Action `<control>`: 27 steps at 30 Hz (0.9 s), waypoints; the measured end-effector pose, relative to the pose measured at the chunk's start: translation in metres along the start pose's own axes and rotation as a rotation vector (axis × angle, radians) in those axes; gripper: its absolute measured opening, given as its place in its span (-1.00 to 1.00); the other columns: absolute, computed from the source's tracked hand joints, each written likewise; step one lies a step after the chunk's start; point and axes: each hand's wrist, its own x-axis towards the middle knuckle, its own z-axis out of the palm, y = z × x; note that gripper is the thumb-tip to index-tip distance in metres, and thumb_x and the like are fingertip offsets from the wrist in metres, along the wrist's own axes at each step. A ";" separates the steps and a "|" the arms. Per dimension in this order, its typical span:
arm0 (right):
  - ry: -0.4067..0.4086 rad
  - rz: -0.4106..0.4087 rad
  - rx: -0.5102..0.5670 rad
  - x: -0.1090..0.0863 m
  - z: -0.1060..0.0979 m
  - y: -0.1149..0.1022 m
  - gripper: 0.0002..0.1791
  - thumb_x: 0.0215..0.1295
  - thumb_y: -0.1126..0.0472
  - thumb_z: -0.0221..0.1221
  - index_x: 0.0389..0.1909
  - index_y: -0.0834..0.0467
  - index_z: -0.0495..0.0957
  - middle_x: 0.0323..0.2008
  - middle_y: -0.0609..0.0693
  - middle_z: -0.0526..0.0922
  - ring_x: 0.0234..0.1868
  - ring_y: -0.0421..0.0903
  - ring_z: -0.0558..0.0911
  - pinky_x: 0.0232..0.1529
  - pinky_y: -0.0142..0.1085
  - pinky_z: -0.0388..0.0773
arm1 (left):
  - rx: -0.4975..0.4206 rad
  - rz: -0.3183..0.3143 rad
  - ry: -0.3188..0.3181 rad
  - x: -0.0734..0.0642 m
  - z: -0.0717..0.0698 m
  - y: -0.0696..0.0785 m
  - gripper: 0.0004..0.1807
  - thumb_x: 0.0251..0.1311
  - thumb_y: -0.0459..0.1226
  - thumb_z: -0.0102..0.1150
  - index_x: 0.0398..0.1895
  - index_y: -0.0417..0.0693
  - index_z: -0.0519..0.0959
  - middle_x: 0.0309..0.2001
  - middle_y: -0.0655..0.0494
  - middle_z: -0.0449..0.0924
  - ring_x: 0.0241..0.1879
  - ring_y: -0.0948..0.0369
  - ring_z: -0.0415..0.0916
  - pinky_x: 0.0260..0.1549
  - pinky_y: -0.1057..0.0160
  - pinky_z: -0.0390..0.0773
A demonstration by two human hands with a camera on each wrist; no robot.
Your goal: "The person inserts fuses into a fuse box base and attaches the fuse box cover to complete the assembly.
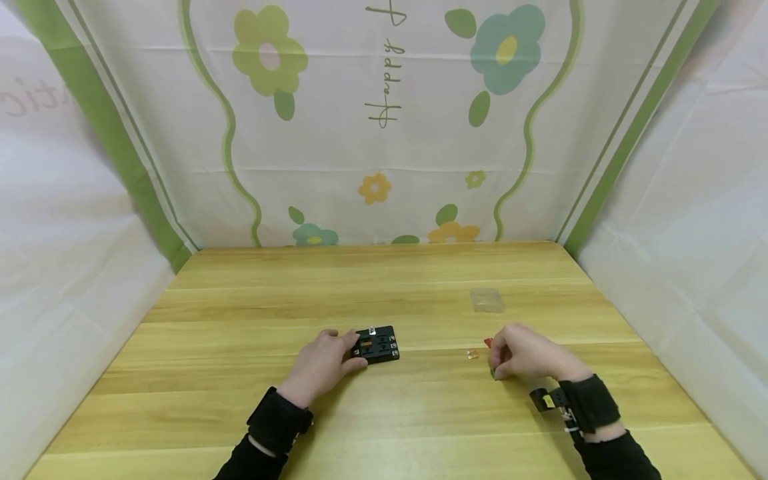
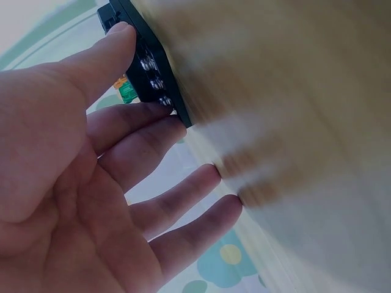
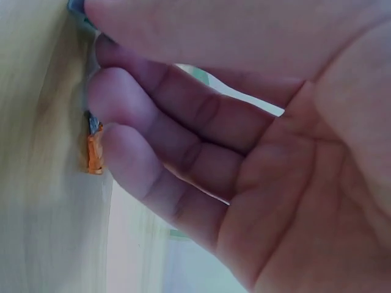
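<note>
Left hand (image 1: 321,367): grips black block (image 1: 384,347).
Right hand (image 1: 529,353): pinch not verifiable.
Green piece (image 1: 493,374): right of block, nearer right hand.

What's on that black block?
On the black block, an orange piece, a green piece and metal fittings show; the left hand covers part of its left side, hiding anything there.

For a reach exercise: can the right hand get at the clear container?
Probably yes: nothing tall stands between the right hand and the container, though that hand seems busy with a green piece.
</note>
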 end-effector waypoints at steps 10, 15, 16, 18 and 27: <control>-0.023 0.007 0.033 -0.001 0.000 -0.001 -0.76 0.03 0.39 0.44 -0.54 0.03 0.61 -0.51 -0.16 0.59 -0.52 -0.25 0.50 -0.45 -0.33 0.49 | 0.012 0.007 0.007 0.000 0.002 -0.001 -0.36 0.23 0.05 0.27 0.27 -0.15 0.52 0.16 -0.18 0.53 0.17 -0.23 0.40 0.01 -0.20 0.46; -0.035 0.010 0.047 0.000 -0.001 -0.002 -0.78 0.04 0.42 0.43 -0.48 0.06 0.62 -0.49 -0.14 0.58 -0.50 -0.22 0.52 -0.45 -0.33 0.51 | 0.006 0.011 0.012 0.000 0.003 -0.001 -0.36 0.23 0.04 0.27 0.26 -0.16 0.53 0.16 -0.18 0.53 0.17 -0.23 0.40 0.01 -0.21 0.46; -0.038 0.012 0.051 0.000 -0.001 -0.002 -0.79 0.04 0.43 0.42 -0.46 0.07 0.63 -0.48 -0.14 0.59 -0.50 -0.22 0.52 -0.44 -0.33 0.52 | 0.005 0.011 0.013 0.000 0.003 -0.001 -0.36 0.23 0.04 0.28 0.26 -0.16 0.53 0.16 -0.18 0.53 0.17 -0.23 0.41 0.01 -0.21 0.46; -0.042 0.015 0.055 0.000 -0.001 -0.002 -0.80 0.06 0.44 0.40 -0.42 0.09 0.65 -0.47 -0.13 0.59 -0.48 -0.21 0.53 -0.43 -0.32 0.53 | 0.005 0.011 0.015 0.000 0.002 0.000 -0.36 0.23 0.03 0.28 0.26 -0.17 0.53 0.15 -0.18 0.54 0.17 -0.24 0.41 0.01 -0.21 0.46; -0.030 0.018 0.042 -0.001 -0.003 -0.003 -0.80 0.12 0.48 0.34 -0.39 0.09 0.70 -0.43 -0.17 0.61 -0.45 -0.22 0.56 -0.39 -0.31 0.55 | 0.005 0.014 0.019 -0.001 -0.001 0.002 -0.36 0.22 0.02 0.29 0.25 -0.19 0.53 0.10 -0.25 0.56 0.15 -0.24 0.42 -0.03 -0.21 0.48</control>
